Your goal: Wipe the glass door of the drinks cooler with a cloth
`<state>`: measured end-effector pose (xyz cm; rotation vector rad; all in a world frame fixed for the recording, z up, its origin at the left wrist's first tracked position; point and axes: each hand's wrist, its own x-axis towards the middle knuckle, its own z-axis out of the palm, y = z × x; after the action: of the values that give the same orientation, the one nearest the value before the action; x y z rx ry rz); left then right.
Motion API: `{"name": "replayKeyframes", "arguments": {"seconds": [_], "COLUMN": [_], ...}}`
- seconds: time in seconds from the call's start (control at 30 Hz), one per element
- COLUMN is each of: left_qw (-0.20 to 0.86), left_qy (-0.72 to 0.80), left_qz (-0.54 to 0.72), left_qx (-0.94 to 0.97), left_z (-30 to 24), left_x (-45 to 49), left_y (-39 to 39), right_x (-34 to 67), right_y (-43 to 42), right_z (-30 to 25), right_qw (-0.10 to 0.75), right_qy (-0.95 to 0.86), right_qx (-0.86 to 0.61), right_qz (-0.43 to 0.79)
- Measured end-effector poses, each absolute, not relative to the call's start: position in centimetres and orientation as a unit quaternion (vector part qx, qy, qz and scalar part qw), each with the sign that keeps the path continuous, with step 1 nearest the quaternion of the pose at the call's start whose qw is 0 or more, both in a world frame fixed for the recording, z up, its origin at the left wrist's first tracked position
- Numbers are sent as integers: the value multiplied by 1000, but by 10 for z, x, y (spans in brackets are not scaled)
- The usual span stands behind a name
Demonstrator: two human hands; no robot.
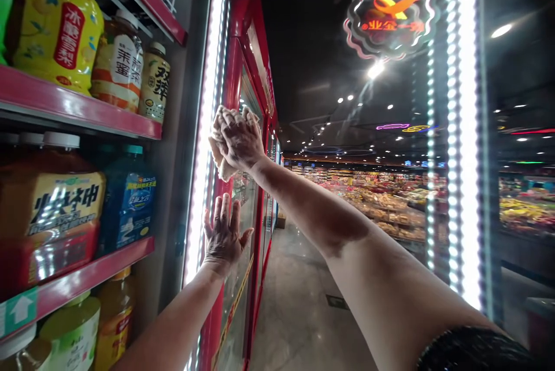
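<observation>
In front of me stands a glass door point(321, 99) edged with bright light strips. My right hand point(240, 137) presses a crumpled pale cloth point(225, 170) against the glass, close to the left light strip point(208, 105). The fingers lie bent over the cloth, which bunches out around them. Below it, my left hand point(225, 233) rests with its palm toward the glass and its fingers spread. That hand holds nothing. Near the top right of the door is a scalloped logo sticker point(390, 15), seen with its letters mirrored.
On the left, shelves with pink edge strips point(78, 99) carry several drink bottles, among them a yellow one point(58, 24) and a large amber one point(56, 209). Through the glass show red-framed coolers point(260, 70), a grey floor point(303, 301) and store displays point(381, 197).
</observation>
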<state>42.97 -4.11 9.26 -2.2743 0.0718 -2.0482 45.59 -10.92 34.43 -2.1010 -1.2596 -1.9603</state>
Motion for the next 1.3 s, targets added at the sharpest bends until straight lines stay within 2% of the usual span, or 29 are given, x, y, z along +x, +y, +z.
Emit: {"name": "replayKeyframes", "arguments": {"seconds": [0.1, 0.23, 0.33, 0.43, 0.53, 0.67, 0.77, 0.87, 0.97, 1.17, 1.3], "left_qw": [36, 43, 48, 56, 77, 88, 43, -12, -20, -8, -3], "left_qy": [34, 44, 63, 69, 103, 177, 187, 132, 94, 86, 93], "left_qz": [-674, -689, -698, -685, -692, -707, -688, -660, -644, -643, -649], "left_qx": [-737, -722, -712, -723, -710, -679, -700, -739, -759, -761, -755], "left_z": [94, 99, 114, 151, 205, 274, 302, 310, 309, 307, 307], "left_x": [427, 422, 415, 407, 406, 420, 434, 440, 438, 434, 435], "left_y": [-42, -39, -31, -16, 1, 12, 6, -6, -14, -14, -14], "right_x": [453, 452, 451, 450, 452, 459, 459, 455, 454, 458, 458], "right_y": [-128, -154, -170, -185, -197, -203, -208, -220, -242, -274, -289], "right_z": [347, 359, 344, 324, 326, 352, 351, 330, 317, 324, 300], "right_qw": [-42, -10, -10, -37, -61, -30, -9, -38, -76, -22, -63], "right_qy": [-436, -372, -359, -377, -391, -354, -329, -354, -399, -337, -359], "right_qx": [-673, -688, -693, -694, -691, -694, -701, -697, -687, -708, -693], "right_qz": [-596, -623, -625, -611, -604, -626, -633, -622, -602, -620, -622]}}
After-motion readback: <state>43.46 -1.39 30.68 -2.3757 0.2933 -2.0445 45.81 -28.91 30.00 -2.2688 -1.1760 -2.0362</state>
